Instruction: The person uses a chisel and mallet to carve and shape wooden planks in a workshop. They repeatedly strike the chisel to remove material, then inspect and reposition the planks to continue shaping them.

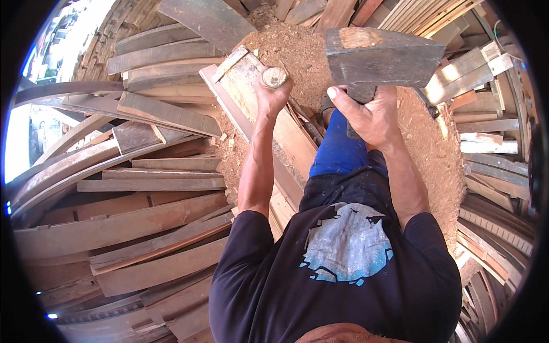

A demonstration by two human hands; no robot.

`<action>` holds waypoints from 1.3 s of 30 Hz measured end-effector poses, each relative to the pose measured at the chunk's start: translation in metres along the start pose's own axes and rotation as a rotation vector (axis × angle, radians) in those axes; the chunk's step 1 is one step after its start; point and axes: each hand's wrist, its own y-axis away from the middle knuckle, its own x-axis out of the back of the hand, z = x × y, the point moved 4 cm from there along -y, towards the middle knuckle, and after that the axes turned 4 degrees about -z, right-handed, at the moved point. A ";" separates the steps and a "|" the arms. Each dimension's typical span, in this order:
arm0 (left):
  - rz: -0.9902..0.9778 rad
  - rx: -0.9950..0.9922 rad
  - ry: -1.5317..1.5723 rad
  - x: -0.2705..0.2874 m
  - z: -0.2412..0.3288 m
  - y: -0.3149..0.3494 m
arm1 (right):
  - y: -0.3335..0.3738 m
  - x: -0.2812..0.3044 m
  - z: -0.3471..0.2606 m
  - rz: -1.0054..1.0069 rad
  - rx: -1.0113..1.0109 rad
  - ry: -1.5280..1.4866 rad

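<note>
My left hand (269, 103) is wrapped round what looks like a chisel (274, 78), of which only the round, worn end of its wooden handle shows; the hand hides its lower part. Below that fist lies a long timber workpiece (295, 140) running slantwise under my legs, with a short wooden strip (230, 64) across its far end. On the right, my right hand (373, 117) grips the handle of a big dark wooden mallet (394, 63), thumb pressed along it. The mallet's wide wedge-shaped head is raised beside the chisel, apart from it.
Curved planks (166, 114) and boards (143, 223) are piled all along the left. More timber offcuts (492, 143) are stacked at the right, and thin slats (429, 17) lie at the far right. Sawdust and chips (429, 148) cover the ground around the workpiece.
</note>
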 end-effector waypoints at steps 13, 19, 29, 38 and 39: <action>-0.022 0.030 -0.005 -0.016 0.018 0.013 | 0.012 0.021 0.001 0.060 0.019 0.031; -0.016 0.036 -0.012 -0.020 -0.001 0.022 | 0.017 0.026 0.000 0.072 -0.030 -0.018; -0.117 -0.012 -0.103 -0.035 0.001 0.030 | 0.024 0.040 0.008 0.124 -0.081 -0.077; -0.150 0.025 -0.037 -0.053 0.003 0.038 | 0.016 0.021 0.020 0.164 0.074 0.114; -0.149 0.021 -0.006 -0.055 0.003 0.037 | 0.019 0.013 0.042 0.134 0.024 0.156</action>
